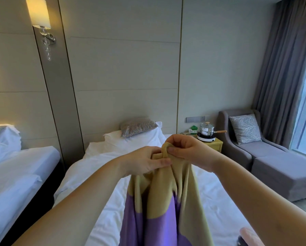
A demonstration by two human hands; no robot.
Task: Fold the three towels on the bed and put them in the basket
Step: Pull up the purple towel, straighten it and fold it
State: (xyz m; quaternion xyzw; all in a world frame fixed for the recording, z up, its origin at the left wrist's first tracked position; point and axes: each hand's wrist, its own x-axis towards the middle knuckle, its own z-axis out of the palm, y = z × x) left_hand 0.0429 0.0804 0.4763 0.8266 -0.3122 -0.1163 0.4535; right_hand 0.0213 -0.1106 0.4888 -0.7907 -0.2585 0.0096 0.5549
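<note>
Soft mustard-and-purple cloth towel [164,201] is held up over the white-sheeted bed [99,192], hanging bunched. Its top edge is pinched by the left hand [148,162] and right hand [187,150], close together, fingers curled tight on the fabric. Step judged: folding of this towel, no fold made yet. Next: corners to be found, spread apart, then halved. Basket not in view.
</note>
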